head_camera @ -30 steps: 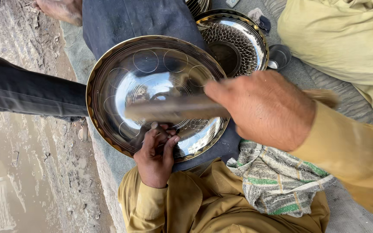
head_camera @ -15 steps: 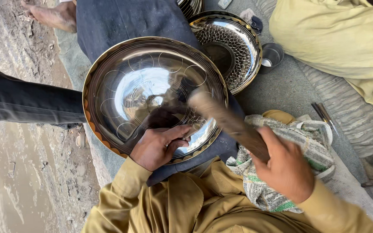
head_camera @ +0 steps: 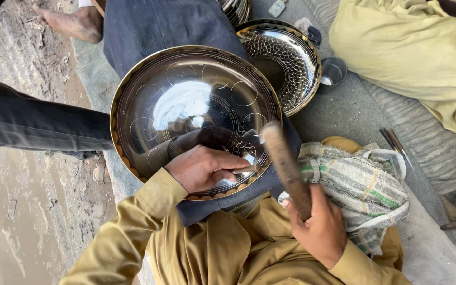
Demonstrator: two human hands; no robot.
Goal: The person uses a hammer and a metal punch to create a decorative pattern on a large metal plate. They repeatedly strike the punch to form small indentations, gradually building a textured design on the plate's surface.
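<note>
Left hand [head_camera: 204, 168] resting on shiny engraved metal plate [head_camera: 186, 105], pinching a small punch [head_camera: 245, 170] at its five o'clock edge. Right hand [head_camera: 317, 229] gripping wooden mallet [head_camera: 286, 166], raised toward eleven o'clock. Striped cloth [head_camera: 360, 184] just beside. Patterned plate [head_camera: 286, 58] at one o'clock.

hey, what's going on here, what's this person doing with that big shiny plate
A person seated on the ground is working on a large polished metal plate marked with circle patterns. Their left hand rests on the plate's lower rim, pinching a small metal tool against the surface. Their right hand grips a wooden mallet, raised just off the plate's edge. A second, densely patterned plate lies behind, a striped cloth beside the right hand.
</note>
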